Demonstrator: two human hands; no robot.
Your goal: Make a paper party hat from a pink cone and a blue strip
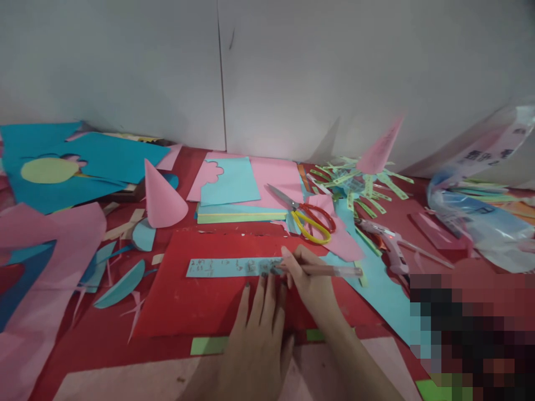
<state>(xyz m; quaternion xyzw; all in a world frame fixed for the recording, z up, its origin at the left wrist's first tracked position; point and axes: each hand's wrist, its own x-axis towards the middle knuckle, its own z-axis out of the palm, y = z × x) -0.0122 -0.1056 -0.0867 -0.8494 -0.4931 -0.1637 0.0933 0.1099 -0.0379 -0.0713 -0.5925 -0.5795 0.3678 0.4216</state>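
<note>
In the head view, a light-blue paper strip point(223, 268) with handwritten marks lies across a red sheet point(184, 306). My right hand point(307, 278) is closed around a pen point(334, 270), its tip at the right part of the strip. Flat on the red sheet, my left hand point(257, 334) has its fingers stretched out, and some fingertips touch the strip's lower edge. Scissors point(307, 214) with one red and one yellow handle rest just behind my right hand. Pink paper covers the strip's far right surroundings.
Behind lie stacked coloured papers point(242, 214). A pink paper cone point(163, 200) stands at left, another cone point(382, 147) sits on fringed green strips at right. A glue gun point(393, 248) and plastic bag point(489, 217) lie at right. Blue cutouts point(121, 287) and scraps are at left.
</note>
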